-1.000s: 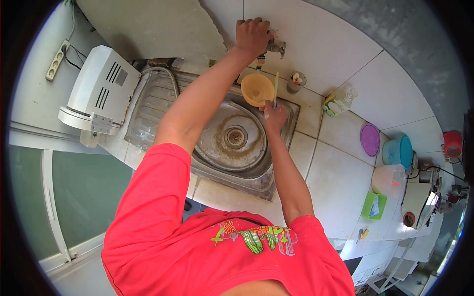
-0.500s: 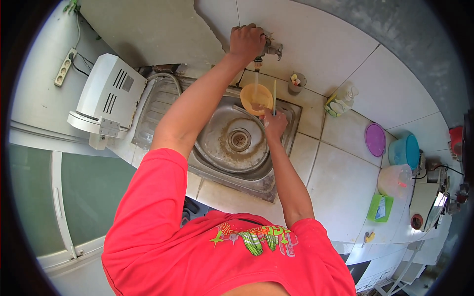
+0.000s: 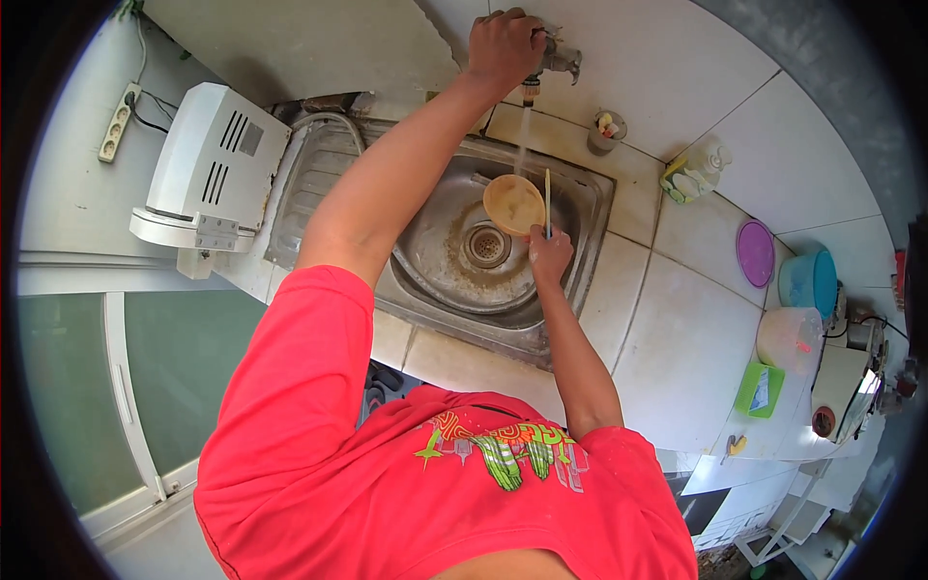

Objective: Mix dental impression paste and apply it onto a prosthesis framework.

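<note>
My left hand (image 3: 507, 46) is closed over the wall tap (image 3: 559, 64), fingers wrapped round its top. Water (image 3: 524, 140) streams from the spout down to the far rim of a small yellow-orange bowl (image 3: 514, 201). By its near right edge, my right hand (image 3: 551, 255) grips the bowl, tilted over the steel sink (image 3: 454, 280). A thin pale stick (image 3: 548, 193), bluish at its lower end, stands up from the same hand; its kind I cannot make out. Below the bowl, the drain (image 3: 486, 246) shows with brownish stains around it.
A grey cup (image 3: 606, 133) and a clear pump bottle (image 3: 694, 174) stand along the wall. Further right are a purple lid (image 3: 755, 253), a blue tub (image 3: 810, 282) and a green tray (image 3: 760, 391). A white appliance (image 3: 208, 164) stands left of the sink.
My right hand has brought the bowl nearer to me, from under the spout to over the drain area. My left hand stays on the tap and water still runs.
</note>
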Demonstrator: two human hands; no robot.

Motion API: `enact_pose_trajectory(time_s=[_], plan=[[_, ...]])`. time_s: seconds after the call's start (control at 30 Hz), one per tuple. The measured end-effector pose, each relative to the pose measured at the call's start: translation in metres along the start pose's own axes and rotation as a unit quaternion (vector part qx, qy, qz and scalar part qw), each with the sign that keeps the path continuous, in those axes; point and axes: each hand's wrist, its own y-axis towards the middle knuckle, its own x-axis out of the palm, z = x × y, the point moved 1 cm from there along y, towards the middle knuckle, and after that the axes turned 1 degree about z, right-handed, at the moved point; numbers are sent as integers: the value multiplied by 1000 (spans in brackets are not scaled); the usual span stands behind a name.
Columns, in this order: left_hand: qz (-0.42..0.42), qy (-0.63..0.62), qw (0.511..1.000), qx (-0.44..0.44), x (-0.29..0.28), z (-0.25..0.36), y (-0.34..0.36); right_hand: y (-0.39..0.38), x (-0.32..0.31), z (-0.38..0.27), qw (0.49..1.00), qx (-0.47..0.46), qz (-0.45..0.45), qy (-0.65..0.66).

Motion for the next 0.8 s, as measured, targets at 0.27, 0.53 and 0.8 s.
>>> enact_pose_trajectory(time_s=[0.27,0.53,0.8], plan=[[12,-21,1000,15,-7,7,4,-14,38,36,994,81,59,40],[-20,-115,993,-23,-6,16,-19,-13,45,83,993,46,110,-10],[-138,-486,559,-657,-15,76,-254,2,17,-2,988,34,-113,98]])
